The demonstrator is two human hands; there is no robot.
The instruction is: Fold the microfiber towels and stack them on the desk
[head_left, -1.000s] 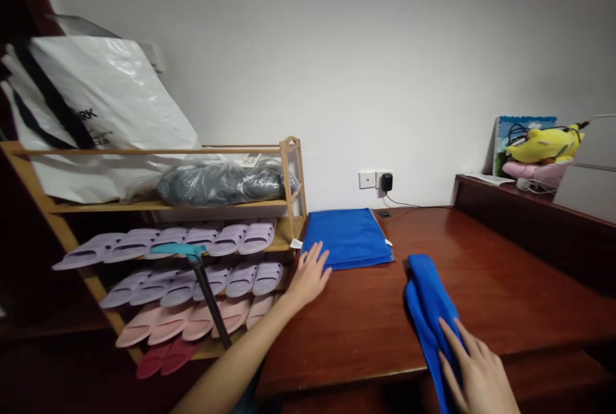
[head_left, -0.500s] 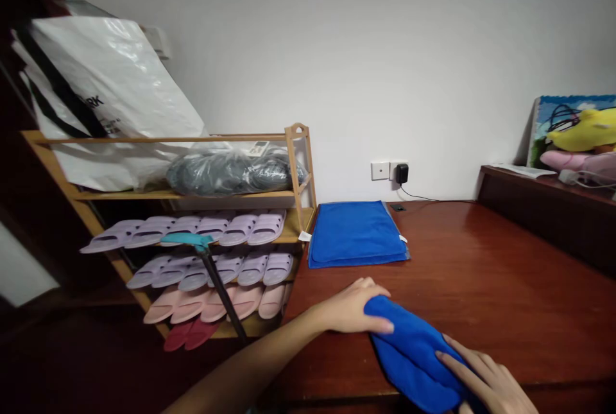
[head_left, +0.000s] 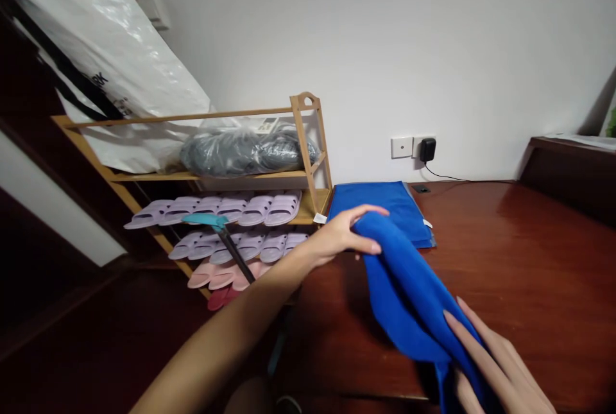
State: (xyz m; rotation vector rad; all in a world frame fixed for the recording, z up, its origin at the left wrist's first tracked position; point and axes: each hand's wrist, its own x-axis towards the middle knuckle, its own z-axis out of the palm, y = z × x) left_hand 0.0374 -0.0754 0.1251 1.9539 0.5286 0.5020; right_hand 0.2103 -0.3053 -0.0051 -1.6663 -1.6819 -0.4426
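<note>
A folded blue cloth (head_left: 409, 285) is held up above the table by both hands, its lower layer hanging loose. My left hand (head_left: 349, 234) grips its far left end between thumb and fingers. Around the near right end, my right hand (head_left: 491, 356) is closed, with fingers on top and the thumb side partly hidden beneath. Behind my left hand lies a flat stack of blue cloths (head_left: 380, 199) with white tags at its edges, partly covered by the hand and the held cloth.
Reddish-brown wooden table (head_left: 520, 279). Left of it stands a wooden rack (head_left: 312, 163) with rows of slippers (head_left: 283, 208), a plastic-wrapped grey bundle (head_left: 240, 151) and a large white bag (head_left: 120, 67). A teal-topped pole (head_left: 235, 253) leans before it. A black plug (head_left: 427, 149) sits in the wall socket.
Both hands have lifted the blue cloth off the table, the left end rising toward the stack. The cloth now hangs partly open. The view has shifted slightly left and down.
</note>
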